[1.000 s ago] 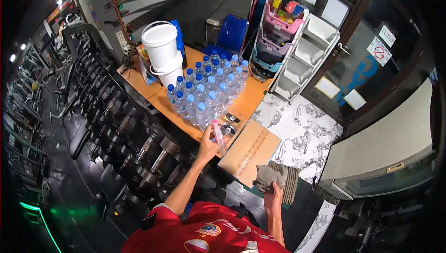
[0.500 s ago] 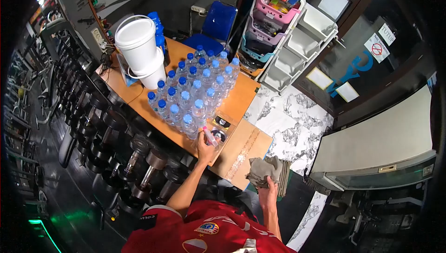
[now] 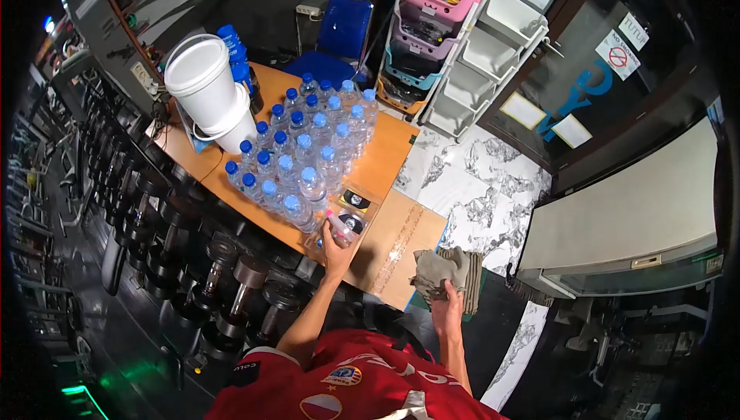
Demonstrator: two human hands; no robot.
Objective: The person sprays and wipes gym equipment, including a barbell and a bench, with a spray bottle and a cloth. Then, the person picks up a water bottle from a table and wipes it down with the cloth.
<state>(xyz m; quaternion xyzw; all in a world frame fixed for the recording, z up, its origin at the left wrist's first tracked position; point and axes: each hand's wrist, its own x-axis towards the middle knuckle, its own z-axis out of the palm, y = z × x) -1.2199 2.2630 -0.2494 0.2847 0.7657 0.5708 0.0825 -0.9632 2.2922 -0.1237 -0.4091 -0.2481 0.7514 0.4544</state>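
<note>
Lower centre: our left hand (image 3: 336, 256) grips a pink-topped bottle (image 3: 339, 228), our right hand (image 3: 447, 310) a bunched cloth (image 3: 440, 271); we should tilt neither toward the water bottles (image 3: 304, 142).

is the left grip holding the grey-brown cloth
No, the right grip holds the grey-brown cloth, while the left grip holds a pink-tipped item.

tabletop (image 3: 391, 146) bright | left side dim | green glare on floor (image 3: 127, 370) | corners black, fisheye-curved
</note>
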